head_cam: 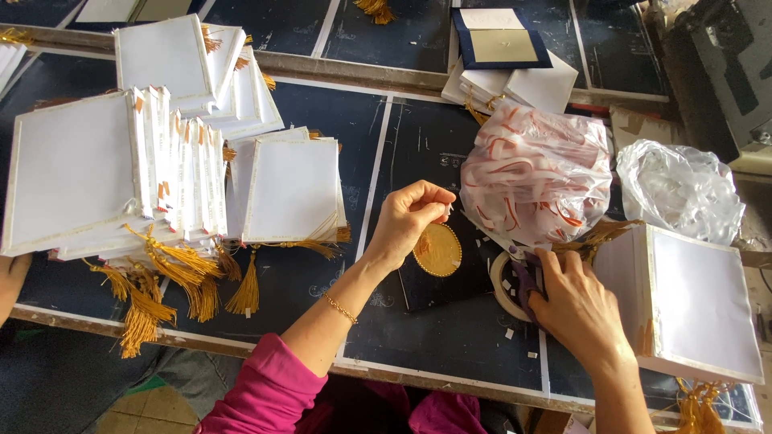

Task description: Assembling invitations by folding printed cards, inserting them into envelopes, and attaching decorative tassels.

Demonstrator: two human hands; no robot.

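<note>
My left hand [408, 219] is raised above a round gold ornament [438, 250], fingertips pinched together on something small and pale that I cannot make out. The ornament lies on a dark blue card [450, 285] on the table. My right hand [575, 305] rests to the right, fingers curled on a roll of tape [503, 283] and a dark purple piece beside it. A gold bracelet is on my left wrist, and the sleeve is pink.
Stacks of white square cards with gold tassels [173, 185] fill the left side. A clear bag of white and orange strips [539, 173] sits at centre right, a crumpled empty bag [683, 189] beyond it, and a white card stack [696, 301] at right. Another person's hand [10, 281] is at the left edge.
</note>
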